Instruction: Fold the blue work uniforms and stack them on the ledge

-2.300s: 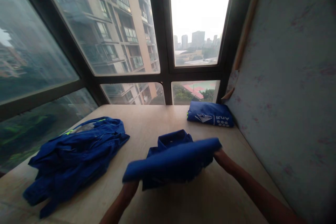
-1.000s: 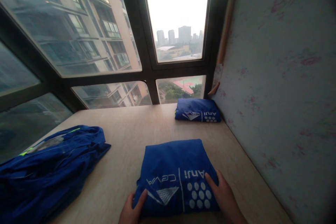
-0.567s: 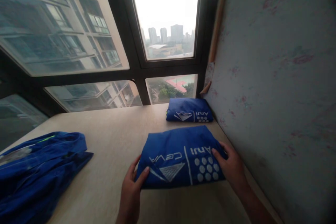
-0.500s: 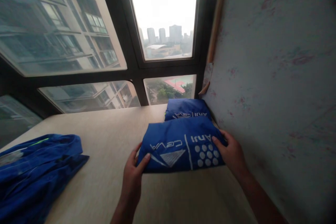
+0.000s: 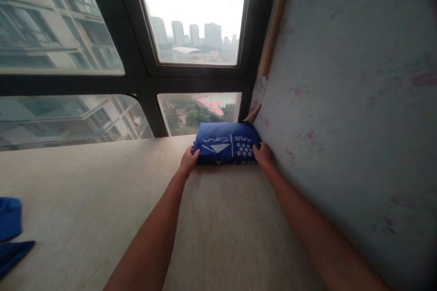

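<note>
1. far left, near edge: a scrap of loose blue cloth (image 5: 12, 232) lies on the wooden tabletop (image 5: 102, 191), cut off by the frame. it is well apart from both hands and nothing touches it.

2. left hand (image 5: 189, 160): arm stretched far across the table, hand at the left end of the folded blue garment (image 5: 226, 148). thumb and fingers look narrowly curled against that end, pinching or pressing its edge. how deep the fingers wrap i cannot tell; they are small and partly hidden by the cloth.

3. folded blue garment: sits at the far right of the tabletop, in the corner where the window frame (image 5: 143, 82) meets the side wall (image 5: 341, 100). white print faces up: lettering, a triangle, a patch of dots. it appears to rest on a second folded blue layer just showing at its near edge, so it likely tops a small stack. judging by the grip at both ends, holding it this way keeps the fold flat and square to the corner.

4. right hand (image 5: 263, 154): at the right end of the garment, just beside the wall. fingers partly closed on that end, palm down, touching cloth. the hand mirrors the left one, with the bundle between the two.

5. side wall: pale, with faint blotches, touching or nearly touching the garment's right end.
</note>
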The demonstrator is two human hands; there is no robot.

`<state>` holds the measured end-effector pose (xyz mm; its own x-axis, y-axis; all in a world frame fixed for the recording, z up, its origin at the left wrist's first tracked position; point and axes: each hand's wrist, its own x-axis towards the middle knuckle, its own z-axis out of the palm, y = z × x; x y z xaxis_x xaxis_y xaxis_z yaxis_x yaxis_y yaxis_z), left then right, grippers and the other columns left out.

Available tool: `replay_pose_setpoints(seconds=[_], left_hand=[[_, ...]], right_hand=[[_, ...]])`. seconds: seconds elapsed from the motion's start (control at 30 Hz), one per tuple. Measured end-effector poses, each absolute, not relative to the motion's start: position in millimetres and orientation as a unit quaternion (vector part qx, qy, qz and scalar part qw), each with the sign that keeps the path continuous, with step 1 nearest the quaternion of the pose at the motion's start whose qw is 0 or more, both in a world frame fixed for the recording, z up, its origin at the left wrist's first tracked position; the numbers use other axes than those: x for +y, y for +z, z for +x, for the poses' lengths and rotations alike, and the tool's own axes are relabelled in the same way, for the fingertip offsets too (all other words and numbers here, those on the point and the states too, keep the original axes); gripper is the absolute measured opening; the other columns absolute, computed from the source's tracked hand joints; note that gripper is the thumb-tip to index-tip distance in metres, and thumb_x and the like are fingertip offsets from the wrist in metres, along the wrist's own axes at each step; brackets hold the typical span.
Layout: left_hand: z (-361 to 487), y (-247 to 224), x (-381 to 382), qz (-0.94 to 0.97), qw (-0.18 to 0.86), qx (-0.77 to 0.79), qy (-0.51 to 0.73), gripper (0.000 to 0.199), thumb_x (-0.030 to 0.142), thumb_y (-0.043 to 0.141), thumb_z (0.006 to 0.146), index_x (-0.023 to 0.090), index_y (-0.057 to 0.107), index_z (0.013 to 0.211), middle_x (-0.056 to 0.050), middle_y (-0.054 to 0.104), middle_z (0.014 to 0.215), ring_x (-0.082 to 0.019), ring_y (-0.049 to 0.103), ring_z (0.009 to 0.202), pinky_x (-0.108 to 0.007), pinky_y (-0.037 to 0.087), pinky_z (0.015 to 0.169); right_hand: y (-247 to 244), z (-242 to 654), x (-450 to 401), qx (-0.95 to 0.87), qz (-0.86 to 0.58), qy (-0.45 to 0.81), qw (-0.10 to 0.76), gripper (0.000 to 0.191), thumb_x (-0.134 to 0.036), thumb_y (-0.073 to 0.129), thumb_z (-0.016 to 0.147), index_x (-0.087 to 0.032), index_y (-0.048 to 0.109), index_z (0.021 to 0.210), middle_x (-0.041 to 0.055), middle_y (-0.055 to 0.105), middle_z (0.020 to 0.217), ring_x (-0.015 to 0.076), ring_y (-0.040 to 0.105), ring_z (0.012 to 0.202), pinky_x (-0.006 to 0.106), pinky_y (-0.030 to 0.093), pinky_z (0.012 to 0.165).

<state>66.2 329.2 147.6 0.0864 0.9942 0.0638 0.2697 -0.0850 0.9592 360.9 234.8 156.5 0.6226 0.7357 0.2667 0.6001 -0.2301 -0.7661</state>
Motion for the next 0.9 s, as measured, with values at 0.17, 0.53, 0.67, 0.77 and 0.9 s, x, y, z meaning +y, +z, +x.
replay_pose_setpoints(seconds=[0.17, 0.53, 0.67, 0.77, 0.9], left_hand=[[64, 115, 324, 0.632, 0.38, 0.532, 0.416, 0.042, 0.03, 0.059, 0.087, 0.01, 0.058, 0.124, -0.019, 0.063, 0.127, -0.029, 0.058, 0.119, -0.042, 0.042, 0.105], [35, 99, 221, 0.697, 0.298, 0.525, 0.387, 0.052, 0.023, 0.055, 0.085, 0.009, 0.05, 0.135, -0.022, 0.056, 0.135, -0.029, 0.056, 0.125, -0.046, 0.043, 0.108], [6, 93, 123, 0.75, 0.254, 0.515, 0.328, 0.046, 0.018, 0.055, 0.082, 0.014, 0.061, 0.128, -0.016, 0.056, 0.14, -0.03, 0.046, 0.136, -0.05, 0.036, 0.116], [-19, 84, 49, 0.81, 0.183, 0.508, 0.228, 0.05, 0.021, 0.046, 0.089, 0.018, 0.054, 0.139, -0.012, 0.047, 0.151, -0.032, 0.035, 0.144, -0.053, 0.038, 0.115], [-55, 80, -24, 0.841, 0.118, 0.508, 0.143, 0.058, 0.024, 0.045, 0.092, 0.024, 0.04, 0.15, -0.01, 0.034, 0.159, -0.034, 0.033, 0.145, -0.061, 0.035, 0.115]], right_hand=[[121, 363, 244, -0.381, -0.81, 0.052, 0.443, 0.045, -0.049, 0.051, 0.089, -0.011, 0.065, 0.11, 0.0226, 0.067, 0.112, 0.0299, 0.063, 0.105, 0.045, 0.046, 0.094], [96, 318, 169, -0.348, -0.802, 0.026, 0.485, 0.053, -0.039, 0.036, 0.087, -0.006, 0.056, 0.123, 0.0277, 0.058, 0.126, 0.0337, 0.055, 0.12, 0.049, 0.041, 0.101], [74, 279, 114, -0.463, -0.764, 0.071, 0.445, 0.054, -0.032, 0.037, 0.082, -0.008, 0.055, 0.127, 0.0236, 0.061, 0.125, 0.0322, 0.056, 0.118, 0.05, 0.042, 0.101], [63, 250, 81, -0.598, -0.714, 0.071, 0.357, 0.051, -0.027, 0.038, 0.084, -0.011, 0.058, 0.128, 0.0198, 0.061, 0.128, 0.0309, 0.054, 0.124, 0.05, 0.039, 0.107], [58, 207, 42, -0.696, -0.666, 0.045, 0.264, 0.047, -0.027, 0.042, 0.088, -0.014, 0.061, 0.128, 0.0155, 0.054, 0.142, 0.0309, 0.042, 0.137, 0.049, 0.032, 0.114]])
